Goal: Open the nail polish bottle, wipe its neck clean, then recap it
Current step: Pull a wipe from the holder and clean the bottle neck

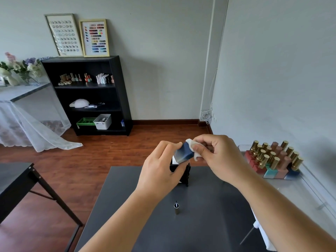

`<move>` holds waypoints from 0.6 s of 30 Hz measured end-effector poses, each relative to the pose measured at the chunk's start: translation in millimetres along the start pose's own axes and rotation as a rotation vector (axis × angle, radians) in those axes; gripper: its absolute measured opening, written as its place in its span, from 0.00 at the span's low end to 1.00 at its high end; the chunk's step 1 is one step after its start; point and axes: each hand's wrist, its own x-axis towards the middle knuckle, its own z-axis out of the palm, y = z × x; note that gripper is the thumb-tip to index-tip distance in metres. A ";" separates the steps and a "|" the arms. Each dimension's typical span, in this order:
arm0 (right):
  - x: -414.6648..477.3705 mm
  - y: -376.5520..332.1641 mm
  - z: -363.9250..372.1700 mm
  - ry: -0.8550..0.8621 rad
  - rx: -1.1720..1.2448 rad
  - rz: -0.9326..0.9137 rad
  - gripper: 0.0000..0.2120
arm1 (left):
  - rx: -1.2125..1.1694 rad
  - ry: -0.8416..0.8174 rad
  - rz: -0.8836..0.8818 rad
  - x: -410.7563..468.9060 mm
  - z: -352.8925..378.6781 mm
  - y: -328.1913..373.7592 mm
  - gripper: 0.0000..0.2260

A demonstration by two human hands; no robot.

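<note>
Above the dark table [209, 206], the left hand [160, 171] grips the blue bottle [183, 155]; the right hand [216, 153] pinches a white wipe [195, 148], apparently against its neck. The cap [176, 208] stands upright nearer the person.

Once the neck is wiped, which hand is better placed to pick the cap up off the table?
Right, probably. The left hand grips the bottle and must keep it steady. The right hand holds only the wipe, and the cap stands on the table below, reachable by either.

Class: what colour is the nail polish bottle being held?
Dark blue fading to pale grey-white, on the nail polish bottle; the head view shows it.
</note>
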 end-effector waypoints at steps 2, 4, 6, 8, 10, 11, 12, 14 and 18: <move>0.1 0.8 -1.0 -0.005 -0.011 -0.014 0.05 | -0.057 -0.033 -0.022 0.6 -0.8 0.5 0.16; 0.1 1.1 -2.2 -0.020 -0.013 -0.028 0.05 | -0.208 -0.084 -0.151 2.8 -2.5 2.4 0.11; 0.1 1.3 -2.7 -0.032 -0.017 -0.032 0.05 | -0.480 -0.207 -0.390 8.9 -5.3 4.1 0.04; 0.0 2.1 -3.0 -0.039 -0.010 -0.029 0.05 | -0.798 -0.335 -0.620 14.7 -7.4 4.9 0.09; -0.2 2.9 -4.1 -0.044 -0.012 -0.026 0.05 | -0.883 -0.387 -0.683 17.7 -7.8 4.9 0.11; -0.1 3.3 -4.8 -0.046 -0.010 -0.018 0.05 | -0.822 -0.384 -0.653 17.5 -7.1 5.9 0.10; 0.1 3.7 -5.2 -0.045 -0.001 -0.002 0.05 | -0.714 -0.360 -0.603 16.4 -5.6 6.7 0.08; 0.8 4.6 -4.4 -0.027 0.041 0.051 0.04 | -0.480 -0.262 -0.471 14.5 -3.8 7.3 0.02; 1.2 3.9 -1.4 -0.002 0.150 0.177 0.06 | -0.192 -0.133 -0.259 11.7 0.4 10.4 0.08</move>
